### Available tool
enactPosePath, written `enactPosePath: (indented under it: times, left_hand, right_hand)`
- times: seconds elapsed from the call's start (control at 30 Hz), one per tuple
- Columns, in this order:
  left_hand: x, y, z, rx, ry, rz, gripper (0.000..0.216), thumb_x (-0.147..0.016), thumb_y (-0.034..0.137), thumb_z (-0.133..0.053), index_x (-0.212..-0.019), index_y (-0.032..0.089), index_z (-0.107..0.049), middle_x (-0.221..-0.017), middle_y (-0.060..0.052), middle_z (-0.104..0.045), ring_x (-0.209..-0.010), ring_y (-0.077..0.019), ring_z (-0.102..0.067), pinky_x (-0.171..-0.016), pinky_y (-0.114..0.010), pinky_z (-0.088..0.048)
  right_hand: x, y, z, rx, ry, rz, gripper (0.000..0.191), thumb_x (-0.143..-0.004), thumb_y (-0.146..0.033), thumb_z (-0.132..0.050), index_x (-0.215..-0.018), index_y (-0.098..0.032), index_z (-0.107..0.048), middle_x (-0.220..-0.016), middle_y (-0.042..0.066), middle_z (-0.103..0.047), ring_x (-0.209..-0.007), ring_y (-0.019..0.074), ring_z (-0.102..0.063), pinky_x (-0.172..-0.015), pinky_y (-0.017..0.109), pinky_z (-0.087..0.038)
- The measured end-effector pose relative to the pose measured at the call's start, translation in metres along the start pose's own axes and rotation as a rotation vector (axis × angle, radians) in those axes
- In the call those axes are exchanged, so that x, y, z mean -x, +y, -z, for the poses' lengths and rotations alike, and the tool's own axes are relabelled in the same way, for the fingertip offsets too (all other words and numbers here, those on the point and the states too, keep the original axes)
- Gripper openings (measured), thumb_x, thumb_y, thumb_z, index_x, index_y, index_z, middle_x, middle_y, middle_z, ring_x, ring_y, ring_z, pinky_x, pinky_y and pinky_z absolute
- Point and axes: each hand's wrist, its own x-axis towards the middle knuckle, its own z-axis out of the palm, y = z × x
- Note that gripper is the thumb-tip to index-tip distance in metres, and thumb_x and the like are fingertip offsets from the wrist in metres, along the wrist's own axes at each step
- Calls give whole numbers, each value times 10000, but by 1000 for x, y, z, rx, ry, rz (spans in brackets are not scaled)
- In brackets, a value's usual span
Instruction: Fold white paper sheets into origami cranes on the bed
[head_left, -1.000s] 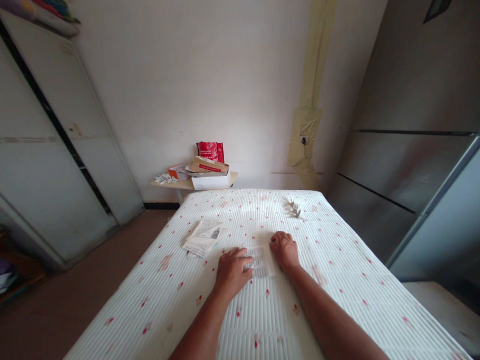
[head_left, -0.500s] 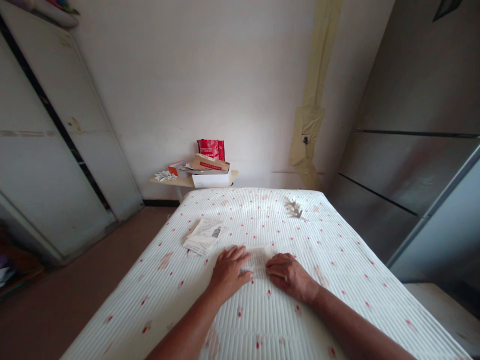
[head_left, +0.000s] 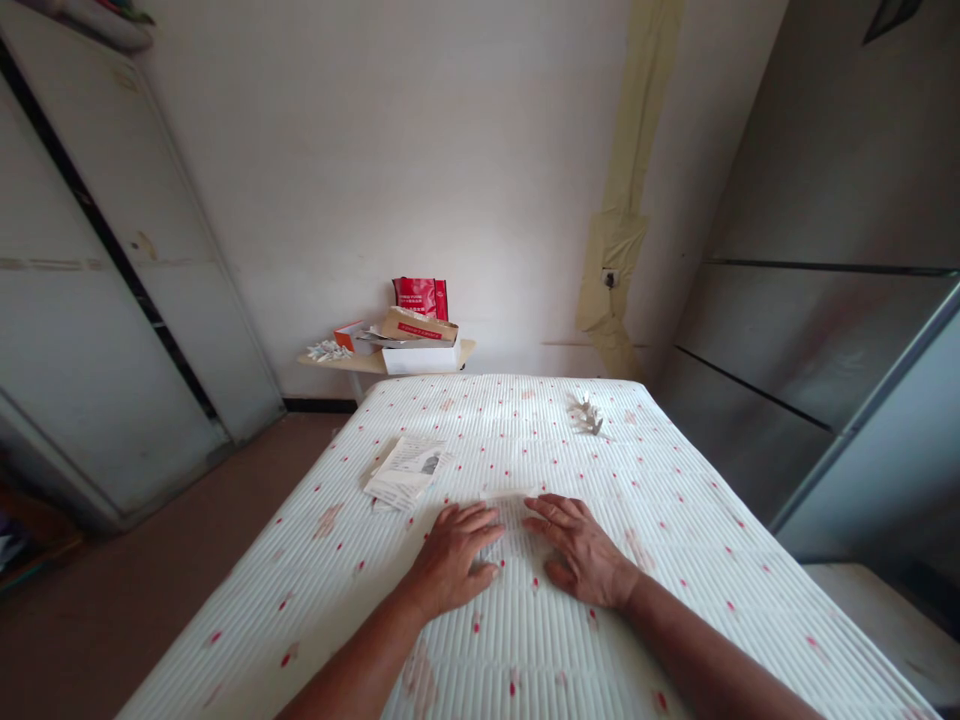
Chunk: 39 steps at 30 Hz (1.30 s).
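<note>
My left hand [head_left: 452,552] and my right hand [head_left: 579,547] lie flat, fingers spread, on a small printed paper sheet [head_left: 512,512] on the white ribbed bed cover [head_left: 525,640] with red specks. Only a strip of the sheet shows between and above the fingers. Neither hand grips anything. A stack of printed leaflets [head_left: 405,472] lies to the upper left of my left hand.
A small grey folded object [head_left: 588,414] lies near the bed's far right. Beyond the bed a low table [head_left: 352,364] holds boxes [head_left: 420,342], a red bag [head_left: 420,296] and white bits. Cabinet doors [head_left: 112,330] stand left, grey panels [head_left: 825,330] right.
My right hand moved from the sheet's far right corner down onto the sheet and flattened, its fingers spreading. My left hand slid slightly toward me. Less of the sheet shows now.
</note>
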Motion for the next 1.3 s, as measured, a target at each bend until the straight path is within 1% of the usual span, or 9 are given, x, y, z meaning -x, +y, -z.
enactPosePath:
  times: [0.2, 0.5, 0.63, 0.7, 0.8, 0.87, 0.97, 1.13, 1.3]
  left_hand:
    - [-1, 2, -1, -28, 41, -6, 442, -702, 271, -616, -1138, 320, -561, -1259, -5, -533, -1168, -227, -444, -1036, -447, -227]
    - [-1, 9, -6, -87, 150, -115, 259, -781, 186, -522, -1015, 248, -613, -1114, -38, -610, -1066, -199, -510, -962, -386, -340]
    - [-6, 6, -11, -55, 216, -118, 222, -808, 136, -438, -876, 208, -636, -990, -45, -643, -961, -178, -554, -879, -348, -394]
    - [-12, 1, -14, -13, 243, -61, 223, -813, 132, -415, -819, 195, -629, -908, -39, -653, -885, -166, -569, -833, -322, -404]
    - [-22, -5, -18, 26, 263, 137, 237, -844, 192, -377, -779, 184, -606, -780, -30, -641, -785, -155, -568, -741, -277, -402]
    - [-29, -7, -20, 39, 259, 254, 248, -853, 223, -364, -760, 184, -591, -745, -22, -628, -756, -148, -564, -709, -253, -389]
    - [-40, -4, -21, 37, 267, 384, 216, -857, 245, -375, -800, 193, -576, -777, -13, -636, -766, -141, -574, -699, -234, -373]
    - [-47, 2, -19, -10, 268, 519, 219, -865, 281, -386, -1025, 225, -525, -805, -4, -647, -790, -144, -592, -676, -223, -368]
    - [-47, 2, -20, -210, 197, 539, 347, -844, 235, -411, -1188, 245, -457, -840, -39, -636, -824, -177, -587, -728, -269, -374]
  right_hand:
    - [-4, -3, 0, -42, -86, 5, 580, -710, -223, -468, -1289, -246, -438, -1348, 61, -437, -1234, 261, -341, -999, 444, -197]
    - [-6, -3, -1, -66, -28, 6, 552, -679, -211, -507, -1231, -231, -498, -1292, 64, -498, -1181, 252, -405, -974, 418, -245]
    - [-9, 2, -4, -111, 28, 3, 486, -683, -209, -534, -1168, -209, -543, -1202, 75, -565, -1108, 244, -470, -935, 400, -301]
    - [-12, 6, -6, -175, 92, -36, 384, -736, -223, -512, -1114, -203, -576, -1099, 74, -616, -1014, 222, -529, -891, 371, -346]
    - [-21, 13, -12, -276, 184, -169, 240, -835, -266, -434, -946, -188, -633, -888, 56, -652, -835, 175, -578, -759, 283, -410]
    - [-29, 16, -15, -256, 217, -283, 253, -863, -286, -408, -804, -173, -628, -778, 43, -627, -759, 157, -567, -676, 244, -408]
    - [-40, 16, -20, -118, 241, -406, 268, -873, -258, -403, -690, -167, -576, -750, 34, -585, -752, 140, -545, -670, 222, -381]
    - [-51, 9, -24, 102, 206, -559, 254, -887, -244, -382, -727, -169, -564, -805, 48, -578, -804, 145, -539, -687, 225, -356]
    - [-57, 4, -26, 252, 130, -573, 207, -888, -246, -392, -850, -167, -579, -882, 67, -583, -856, 175, -540, -694, 255, -359]
